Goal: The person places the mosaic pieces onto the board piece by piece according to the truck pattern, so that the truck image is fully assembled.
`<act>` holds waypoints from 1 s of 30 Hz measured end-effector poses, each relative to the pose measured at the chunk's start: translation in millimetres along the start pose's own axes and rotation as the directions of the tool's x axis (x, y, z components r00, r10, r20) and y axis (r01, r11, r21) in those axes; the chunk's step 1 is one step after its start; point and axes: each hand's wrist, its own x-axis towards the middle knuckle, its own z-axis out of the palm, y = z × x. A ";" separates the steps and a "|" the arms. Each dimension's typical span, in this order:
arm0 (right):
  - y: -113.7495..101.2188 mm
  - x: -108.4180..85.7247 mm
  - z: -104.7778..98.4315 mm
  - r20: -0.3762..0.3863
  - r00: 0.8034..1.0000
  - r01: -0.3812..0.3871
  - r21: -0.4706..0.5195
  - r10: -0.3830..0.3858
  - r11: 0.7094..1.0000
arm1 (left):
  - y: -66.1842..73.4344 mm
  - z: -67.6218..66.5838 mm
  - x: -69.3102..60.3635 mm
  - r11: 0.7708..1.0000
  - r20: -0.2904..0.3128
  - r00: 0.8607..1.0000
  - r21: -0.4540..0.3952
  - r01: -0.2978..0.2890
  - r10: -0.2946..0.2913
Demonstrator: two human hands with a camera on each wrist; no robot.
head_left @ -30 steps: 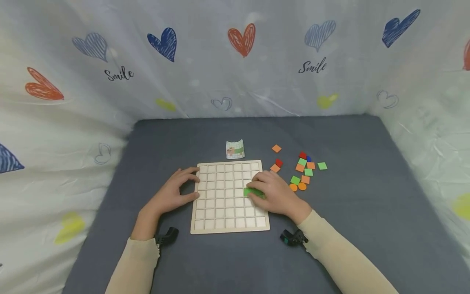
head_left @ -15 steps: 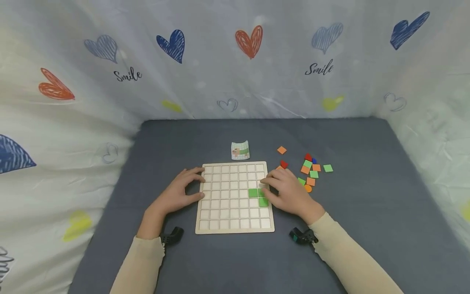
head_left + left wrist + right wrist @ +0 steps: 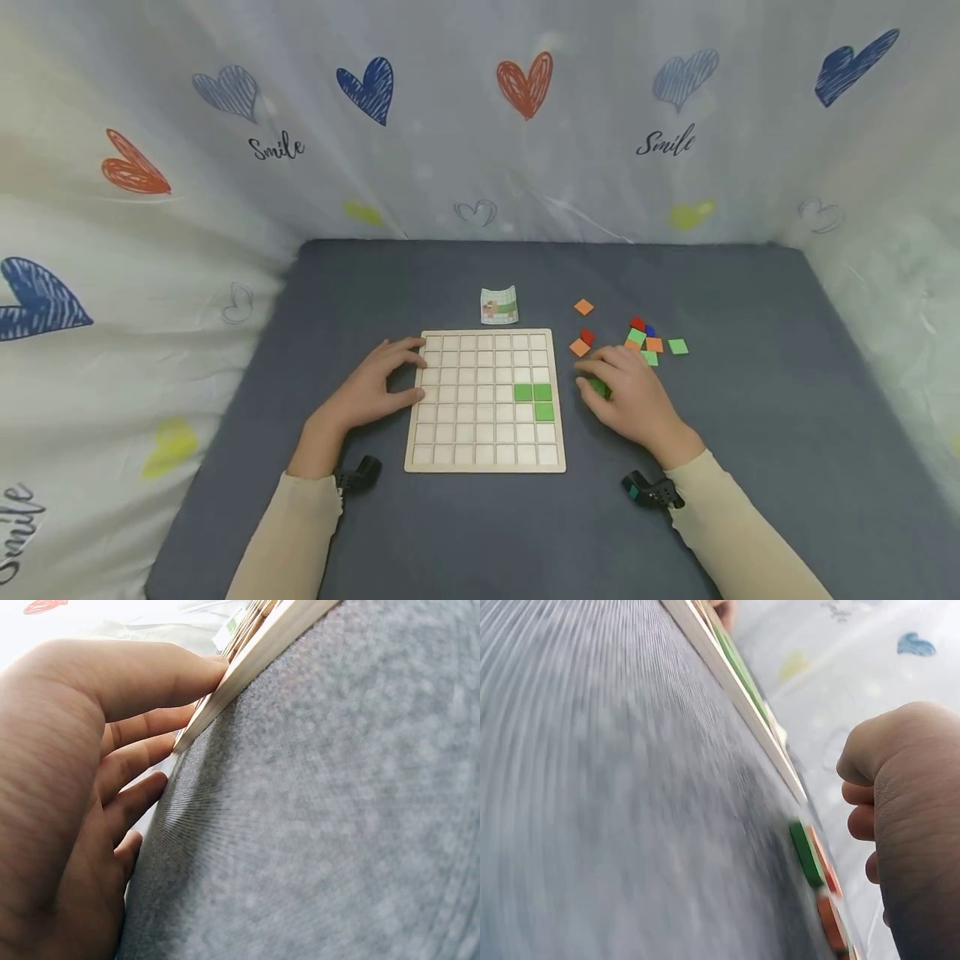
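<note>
A wooden grid board (image 3: 472, 466) lies flat on the dark grey table. Three green square tiles (image 3: 543, 412) sit in cells by its right side, two side by side and one below. My left hand (image 3: 377, 379) touches the board's left edge with thumb and fingertips; the left wrist view shows the thumb (image 3: 161, 679) against the wooden rim. To the right of the board, my right hand (image 3: 626, 400) hovers over loose tiles, its fingers bent with nothing visible between them. Below those fingers lies a green tile (image 3: 598, 387), partly covered; the right wrist view shows a green tile (image 3: 807, 853) on the cloth.
Behind the board stands a small curled pattern card (image 3: 499, 306). Several loose pieces lie to the right: an orange tile (image 3: 583, 307), red tiles (image 3: 637, 323), a blue piece (image 3: 650, 331) and a green tile (image 3: 678, 347). Printed curtains (image 3: 420, 167) close off the back and sides.
My right hand has left the board and moved right over the loose tiles, uncovering the three green tiles. The left hand stays at the board's edge. The head view has shifted slightly.
</note>
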 end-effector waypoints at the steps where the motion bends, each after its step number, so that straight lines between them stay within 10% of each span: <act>1: 2.9 -0.7 -1.9 -0.004 1.000 -0.008 -0.003 0.008 1.000 | -0.3 -1.0 0.2 1.000 -0.002 1.000 0.002 0.000 0.000; 30: 28.2 -33.3 -32.3 0.068 0.972 -0.218 -0.095 0.225 0.971 | -5.1 1.7 3.9 1.000 0.001 1.000 0.005 -0.011 0.011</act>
